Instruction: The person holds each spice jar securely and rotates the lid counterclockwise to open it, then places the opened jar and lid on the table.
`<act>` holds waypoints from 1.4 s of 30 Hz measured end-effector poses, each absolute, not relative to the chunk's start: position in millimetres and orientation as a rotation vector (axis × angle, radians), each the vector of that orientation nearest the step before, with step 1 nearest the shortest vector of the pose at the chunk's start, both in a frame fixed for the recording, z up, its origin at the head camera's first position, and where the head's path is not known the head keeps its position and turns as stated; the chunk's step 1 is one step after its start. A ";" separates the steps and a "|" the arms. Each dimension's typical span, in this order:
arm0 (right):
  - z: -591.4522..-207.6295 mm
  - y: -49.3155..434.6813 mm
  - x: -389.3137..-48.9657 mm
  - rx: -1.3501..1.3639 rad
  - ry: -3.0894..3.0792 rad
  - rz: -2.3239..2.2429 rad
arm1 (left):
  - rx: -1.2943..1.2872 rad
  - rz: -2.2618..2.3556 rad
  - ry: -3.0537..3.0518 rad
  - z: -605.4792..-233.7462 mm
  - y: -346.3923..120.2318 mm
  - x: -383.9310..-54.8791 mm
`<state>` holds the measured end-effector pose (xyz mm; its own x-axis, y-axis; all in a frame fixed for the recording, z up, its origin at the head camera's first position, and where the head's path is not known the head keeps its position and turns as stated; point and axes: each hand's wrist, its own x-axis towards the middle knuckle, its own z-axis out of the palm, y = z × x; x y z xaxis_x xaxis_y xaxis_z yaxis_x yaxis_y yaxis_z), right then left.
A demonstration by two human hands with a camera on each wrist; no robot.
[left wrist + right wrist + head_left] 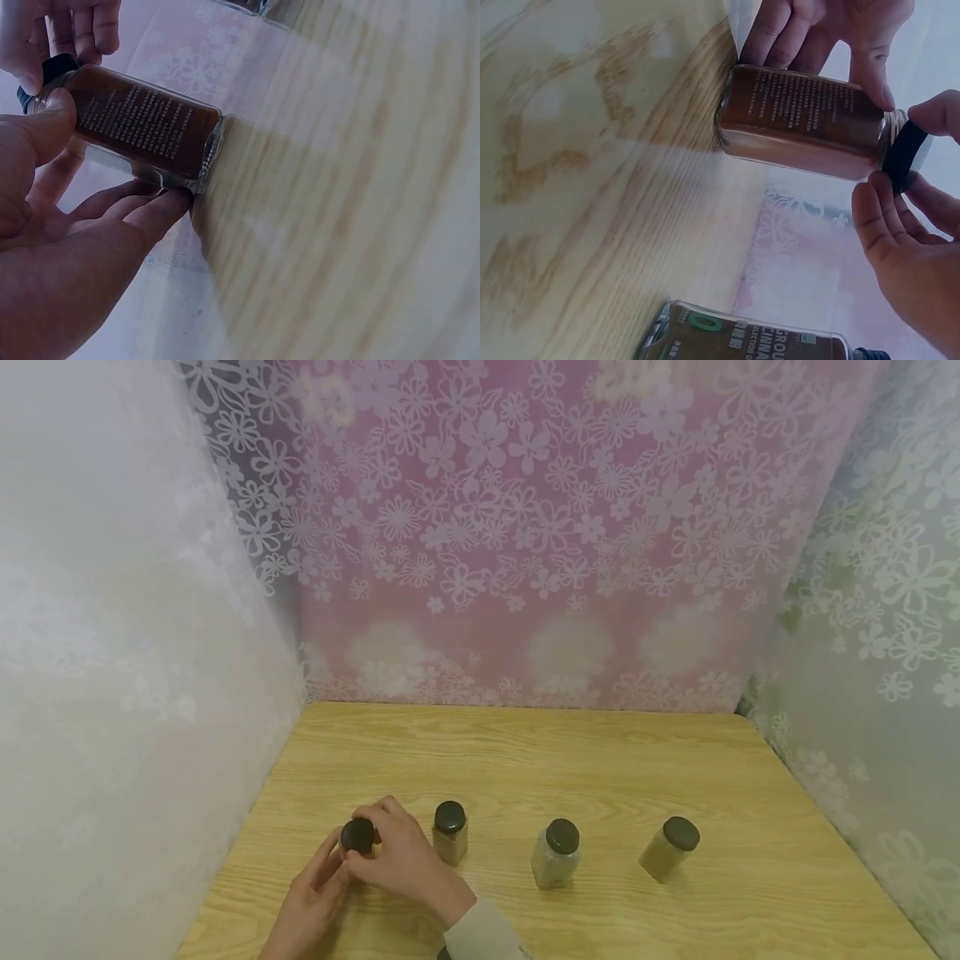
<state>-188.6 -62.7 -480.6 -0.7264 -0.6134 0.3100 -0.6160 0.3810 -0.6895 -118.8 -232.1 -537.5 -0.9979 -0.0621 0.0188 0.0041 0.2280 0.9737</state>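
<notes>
At the left of the table in the head view, both hands are at a square glass spice jar (802, 124) of brown powder with printed text on its side. Its base is at the tabletop. My left hand (311, 893) holds the body, thumb on one side near the neck and fingers along the other. The fingers and thumb of my right hand (408, 864) pinch the black lid (905, 154) from around its edge. Glass neck threads show just below the lid in the right wrist view.
Right beside the hands stands a ground cinnamon jar (450, 843) with a black lid. Farther right are a jar of pale contents (553, 860) and another black-lidded jar (663, 856). Flower-patterned curtains (525, 527) surround the wood-grain table (525, 743) at the back and sides.
</notes>
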 end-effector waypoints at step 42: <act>-507.3 -39.8 -151.0 1.281 -2.531 1.248 | 0.129 -1.948 -2.452 -543.0 -230.2 -118.8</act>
<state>-151.0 -39.8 -507.3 -0.6576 -0.6577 0.3674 -0.6918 0.3343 -0.6400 -118.8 -230.2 -543.0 -0.9966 -0.0690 -0.0454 -0.0598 0.2241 0.9727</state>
